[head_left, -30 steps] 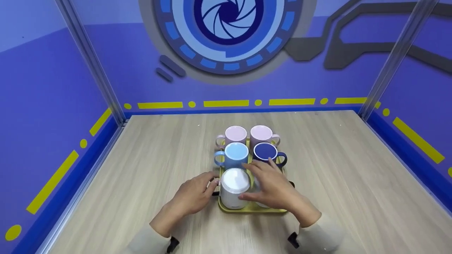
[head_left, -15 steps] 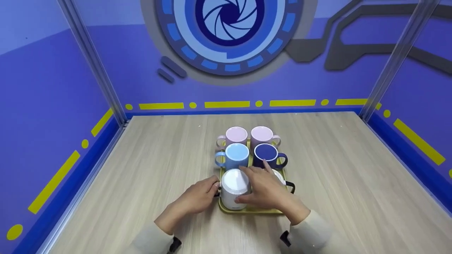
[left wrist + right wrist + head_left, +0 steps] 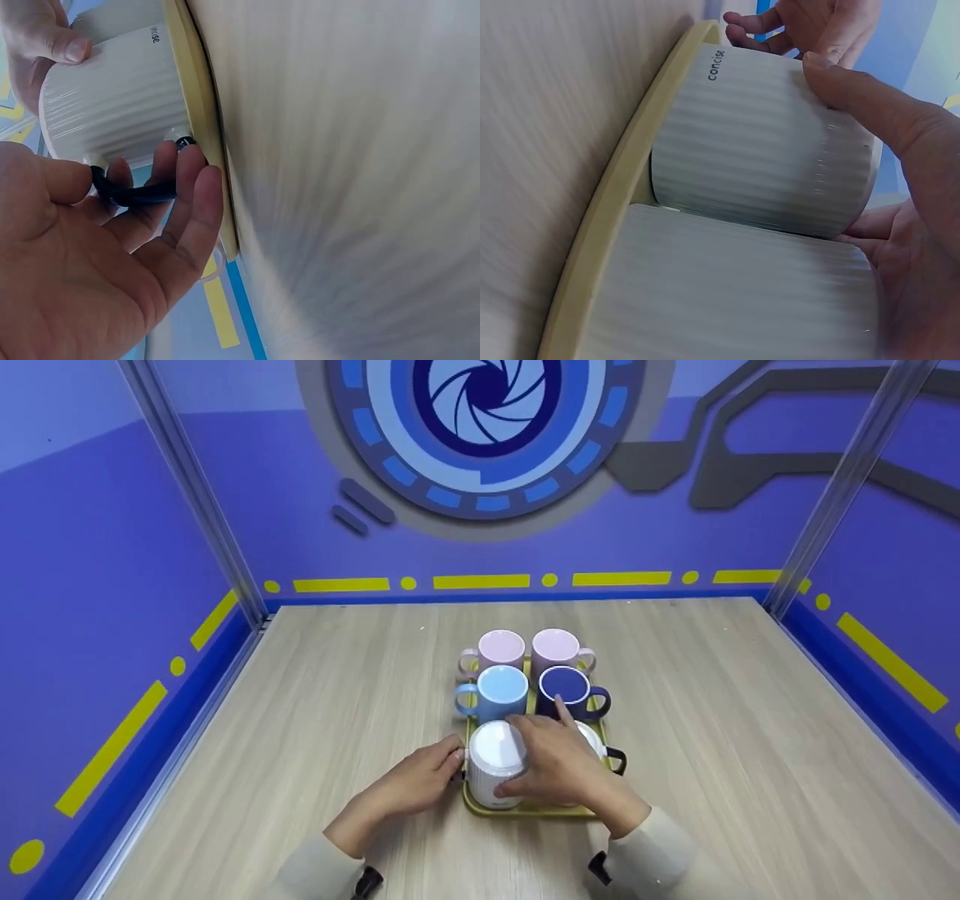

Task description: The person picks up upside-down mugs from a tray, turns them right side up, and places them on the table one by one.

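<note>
in the last second the person's right hand had moved a little to the left and closed in on the white ribbed mug, which stood upright at the near left corner of the gold tray. its thumb now pressed the near side of the mug while its other fingers reached round behind, spread about as wide as the body. that shift had also brought the dark handle of the second white mug, just beside it, into fuller view. over the same stretch the left hand had settled more closely on the held mug's black handle, its fingers curled loosely around it. the mug therefore seemed steadied from both sides, though it looked not yet raised from the tray. behind it, the light blue mug, the dark blue mug and two pink mugs had kept their places, and the tray had not visibly shifted on the tabletop.
</note>
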Demonstrator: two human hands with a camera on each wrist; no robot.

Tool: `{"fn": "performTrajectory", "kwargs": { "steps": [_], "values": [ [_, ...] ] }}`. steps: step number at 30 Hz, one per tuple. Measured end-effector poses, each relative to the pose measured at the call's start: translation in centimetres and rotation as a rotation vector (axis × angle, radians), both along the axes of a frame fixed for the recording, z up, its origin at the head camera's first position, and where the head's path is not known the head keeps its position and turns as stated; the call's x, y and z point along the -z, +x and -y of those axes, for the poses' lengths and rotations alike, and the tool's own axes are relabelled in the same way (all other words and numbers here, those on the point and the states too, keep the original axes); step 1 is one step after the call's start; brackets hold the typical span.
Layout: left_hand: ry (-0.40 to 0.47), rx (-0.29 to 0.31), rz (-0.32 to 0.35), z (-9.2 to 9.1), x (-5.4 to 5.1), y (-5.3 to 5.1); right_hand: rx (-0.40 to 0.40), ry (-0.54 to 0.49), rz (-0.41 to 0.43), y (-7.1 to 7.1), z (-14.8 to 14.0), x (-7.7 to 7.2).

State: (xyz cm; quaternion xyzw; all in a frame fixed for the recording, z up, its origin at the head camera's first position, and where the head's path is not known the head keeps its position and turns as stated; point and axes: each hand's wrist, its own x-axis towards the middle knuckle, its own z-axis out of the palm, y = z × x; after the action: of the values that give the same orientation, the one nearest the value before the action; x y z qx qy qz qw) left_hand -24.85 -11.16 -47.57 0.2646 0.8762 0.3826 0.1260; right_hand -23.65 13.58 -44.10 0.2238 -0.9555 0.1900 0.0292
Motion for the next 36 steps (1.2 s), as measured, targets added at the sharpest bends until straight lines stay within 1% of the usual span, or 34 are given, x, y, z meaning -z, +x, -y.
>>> {"fn": "performTrajectory", "kwargs": {
  "steps": [7, 11, 15, 18, 21, 25, 28, 32, 36],
  "values": [
    [0.008, -0.005, -0.029, 0.3, -0.1, 0.2, -0.042, -0.037, -0.043, -0.2, 0.0, 0.0],
    [0.016, -0.023, -0.046, 0.2, -0.2, 0.3, -0.060, -0.066, -0.058, -0.3, -0.3, -0.3],
    [0.036, -0.049, -0.075, 0.0, -0.3, 0.3, -0.066, -0.117, -0.051, -0.4, -0.6, -0.7],
    [0.081, -0.073, -0.112, -0.2, -0.3, 0.4, -0.063, -0.169, -0.037, -0.3, -0.7, -1.2],
    [0.152, -0.096, -0.152, -0.4, -0.4, 0.6, -0.048, -0.221, -0.022, -0.1, -0.9, -1.6],
    [0.240, -0.125, -0.180, -0.9, -0.8, 0.8, -0.035, -0.293, -0.006, 0.2, -1.3, -2.2],
    [0.285, -0.151, -0.193, -1.3, -1.2, 0.8, -0.052, -0.341, -0.023, 0.2, -1.6, -2.7],
    [0.328, -0.187, -0.222, -2.0, -1.8, 0.6, -0.091, -0.410, -0.066, 0.1, -1.9, -3.0],
    [0.409, -0.214, -0.212, -2.7, -2.5, 0.5, -0.112, -0.530, -0.070, -0.1, -2.3, -3.0]
  ]
}}
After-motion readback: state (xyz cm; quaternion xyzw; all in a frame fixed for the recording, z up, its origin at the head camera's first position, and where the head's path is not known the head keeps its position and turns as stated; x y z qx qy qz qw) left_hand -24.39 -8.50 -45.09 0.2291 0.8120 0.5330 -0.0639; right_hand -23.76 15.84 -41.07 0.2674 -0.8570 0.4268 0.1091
